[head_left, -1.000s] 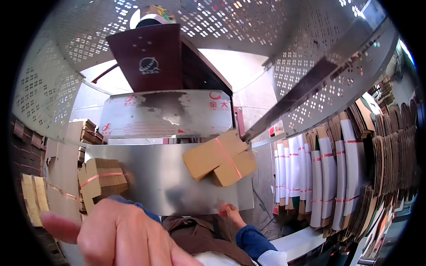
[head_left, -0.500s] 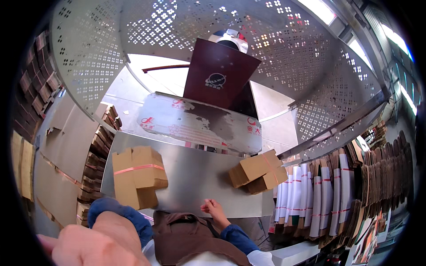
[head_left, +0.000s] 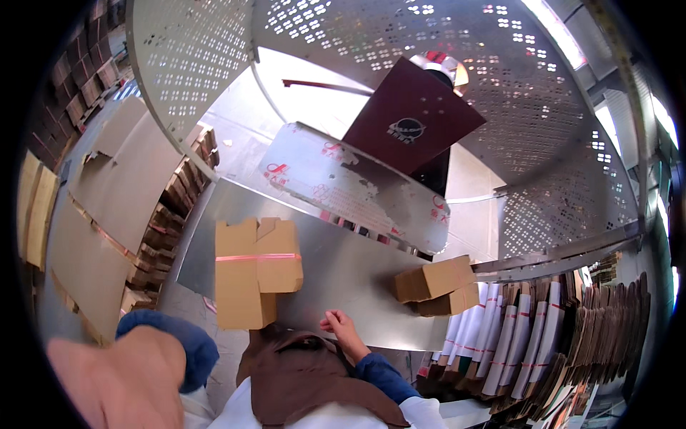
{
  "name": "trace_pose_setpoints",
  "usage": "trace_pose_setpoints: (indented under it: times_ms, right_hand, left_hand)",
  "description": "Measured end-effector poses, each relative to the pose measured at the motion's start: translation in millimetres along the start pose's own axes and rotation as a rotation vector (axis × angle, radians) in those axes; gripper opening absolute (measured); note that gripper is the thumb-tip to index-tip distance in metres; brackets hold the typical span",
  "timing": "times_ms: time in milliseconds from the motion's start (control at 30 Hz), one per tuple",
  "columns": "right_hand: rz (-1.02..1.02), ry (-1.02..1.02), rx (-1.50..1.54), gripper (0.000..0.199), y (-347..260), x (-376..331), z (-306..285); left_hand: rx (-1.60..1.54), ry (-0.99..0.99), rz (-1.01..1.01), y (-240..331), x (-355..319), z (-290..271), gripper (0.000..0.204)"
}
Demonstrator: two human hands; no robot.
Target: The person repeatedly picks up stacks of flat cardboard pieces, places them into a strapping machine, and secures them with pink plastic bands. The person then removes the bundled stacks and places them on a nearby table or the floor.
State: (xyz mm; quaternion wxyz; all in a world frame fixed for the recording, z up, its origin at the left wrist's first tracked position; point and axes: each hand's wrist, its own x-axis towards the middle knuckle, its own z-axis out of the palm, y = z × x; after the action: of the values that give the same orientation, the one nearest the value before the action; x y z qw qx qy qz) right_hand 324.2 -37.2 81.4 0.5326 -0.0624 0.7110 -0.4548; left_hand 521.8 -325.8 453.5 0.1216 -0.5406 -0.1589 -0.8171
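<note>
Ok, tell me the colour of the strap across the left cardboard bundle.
Pink; the strap shows best in the head view.

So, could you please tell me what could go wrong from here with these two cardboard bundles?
The left bundle seems to stick out past the front edge of the metal table, so a bump might tip it. The right bundle seems to overhang the right end and could slip. Neither the left hand nor right hand appears to steady them.
</note>
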Motion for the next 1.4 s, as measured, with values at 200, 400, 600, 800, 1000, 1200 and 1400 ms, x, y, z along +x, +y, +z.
trace_pose_setpoints:
  times_ms: [200, 400, 600, 800, 1000, 1200, 1400]
  right_hand:
    - [0.02, -0.523, -0.55, 0.096, 17.3, 1.0, 44.7]
    - [-0.136, -0.663, -0.456, 0.08, 57.6, 20.7, 128.2]
    - [0.045, -0.451, 0.286, 0.052, 21.1, -28.6, 149.5]
    - [-0.069, -0.117, 0.111, 0.06, 21.3, -67.4, 52.6]
    - [-0.04, 0.39, -0.039, 0.046, 92.5, -105.0, -85.4]
    - [-0.099, 0.516, 0.117, 0.058, 107.4, -113.1, -261.9]
    - [0.115, 0.311, 0.283, 0.055, 74.4, -78.8, -349.0]
  left_hand:
    - [1.661, 0.454, -1.144, 43.5, -120.8, -197.0, 0.091]
    - [1.168, 0.559, -1.691, 68.0, -274.2, -296.9, 0.096]
    - [0.907, 0.803, -1.811, 47.0, -282.8, -280.4, 0.075]
    - [0.847, 1.079, -1.654, -4.5, -300.2, -245.0, 0.062]
    - [1.0, 1.235, -1.386, -179.0, -297.3, -213.7, 0.058]
    - [0.774, 1.548, -1.194, -346.9, -279.6, -188.8, 0.06]
    - [0.86, 1.762, -1.03, -423.6, -251.4, -187.1, 0.062]
